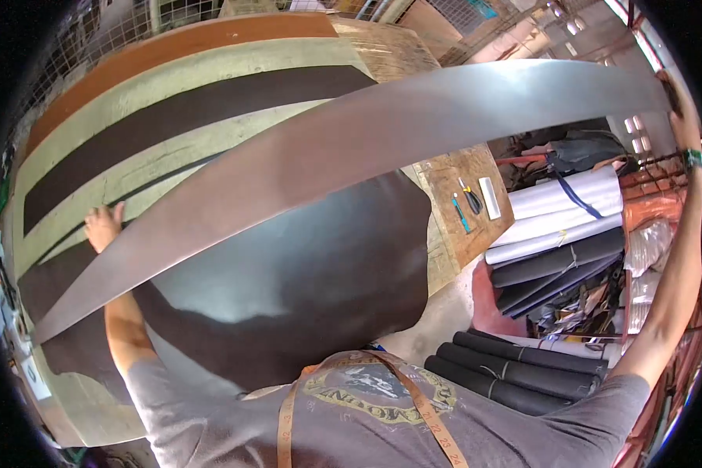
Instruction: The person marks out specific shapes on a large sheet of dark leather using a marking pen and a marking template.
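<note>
A long, wide brown strip, apparently leather point(312, 164), stretches in a bow across the view, its right end lifted off the table. My right hand point(682, 109) is closed round that raised end. Behind the strip's left part, my left hand point(104, 226) rests low over the table with fingers and thumb apart, beside a thin dark strip point(164, 179); the long strip hides part of its wrist. Under it all lies a large dark brown leather hide point(327, 265) with an irregular edge.
A dark brown strip point(195, 121) and an orange-brown strip point(187, 51) lie farther back on the table point(398, 47). At its right corner are pliers point(470, 196), a blue pen-like tool point(460, 212) and a white block point(489, 197). White rolls point(561, 203) and black rolls point(515, 370) stand beyond.
</note>
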The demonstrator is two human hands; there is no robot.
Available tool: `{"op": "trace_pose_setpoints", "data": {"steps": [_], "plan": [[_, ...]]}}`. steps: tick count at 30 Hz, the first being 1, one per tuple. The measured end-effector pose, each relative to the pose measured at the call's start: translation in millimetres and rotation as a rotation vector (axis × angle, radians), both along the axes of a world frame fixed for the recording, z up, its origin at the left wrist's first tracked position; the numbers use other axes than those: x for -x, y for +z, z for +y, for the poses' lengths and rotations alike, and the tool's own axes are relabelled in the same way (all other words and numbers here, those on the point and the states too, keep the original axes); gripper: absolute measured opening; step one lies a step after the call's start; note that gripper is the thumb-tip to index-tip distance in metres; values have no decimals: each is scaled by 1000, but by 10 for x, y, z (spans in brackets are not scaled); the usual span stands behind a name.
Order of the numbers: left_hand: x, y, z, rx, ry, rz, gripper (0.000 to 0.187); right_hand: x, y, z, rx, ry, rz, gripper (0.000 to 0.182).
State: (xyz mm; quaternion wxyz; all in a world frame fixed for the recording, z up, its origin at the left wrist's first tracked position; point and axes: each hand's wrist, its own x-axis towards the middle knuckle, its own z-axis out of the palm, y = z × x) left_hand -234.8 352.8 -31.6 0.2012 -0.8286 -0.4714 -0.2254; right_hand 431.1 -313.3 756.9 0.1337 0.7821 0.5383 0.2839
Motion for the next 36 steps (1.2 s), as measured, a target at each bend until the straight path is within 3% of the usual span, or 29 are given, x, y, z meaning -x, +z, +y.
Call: {"op": "trace_pose_setpoints", "data": {"steps": [1,3,4,5,6,7,9,15,16,19,20,21,22,24,28,29,30,31,32,33,34,36], "plan": [[-217,-51,-127,58,23,21,41,-114,-101,0,7,18,-20,87],[-1046,74,-1119,-58,-318,119,40,-313,-406,33,13,81,-9,88],[-1484,83,-1708,-123,-377,409,50,-327,-675,127,-12,81,55,86],[-1872,677,-2519,274,-512,138,63,-331,-951,225,-38,81,119,84],[-2170,488,-3051,581,-551,-13,79,-330,-1231,326,-65,82,182,82],[-2414,774,-3560,756,-647,18,80,-396,-1448,380,-30,116,125,80],[-2918,422,-4132,694,-664,43,84,-522,-1816,545,22,187,99,77],[-3363,526,-4004,652,-507,80,79,-1260,-3004,758,-36,360,47,70],[-3395,560,-4017,658,-506,94,78,-1135,-3131,870,27,417,128,61],[-3585,451,-3819,596,-474,94,79,-709,-3571,1050,-210,420,261,15],[-3634,418,-3763,580,-458,102,80,-704,-3675,1044,-294,435,287,14],[-3632,409,-3756,587,-441,135,83,-1283,-4001,919,-90,416,288,51],[-3621,437,-3831,603,-407,165,83,-1198,-4143,943,-158,482,253,46],[-3680,492,-4029,630,-344,215,85,-1187,-4427,900,-109,320,282,44],[-3720,582,-4005,734,-334,252,87,-1322,-5319,940,-188,325,413,37],[-3706,557,-4032,695,-326,219,86,-1297,-5448,936,-98,218,509,45],[-3770,819,-4144,695,-315,177,78,-1539,-5995,819,-267,372,385,59],[-3658,669,-4412,542,-256,10,72,-1422,-6139,787,-120,247,518,71],[-3625,887,-4643,536,-131,1,68,-1757,-6582,750,8,222,699,78],[-3484,641,-4707,522,-263,-100,64,-2006,-7124,683,-65,243,710,74],[-3414,459,-4590,627,-384,-266,55,-2049,-7280,747,-7,178,756,75],[-3433,334,-4588,480,-307,-332,46,-1950,-7515,860,13,115,790,62]]}}
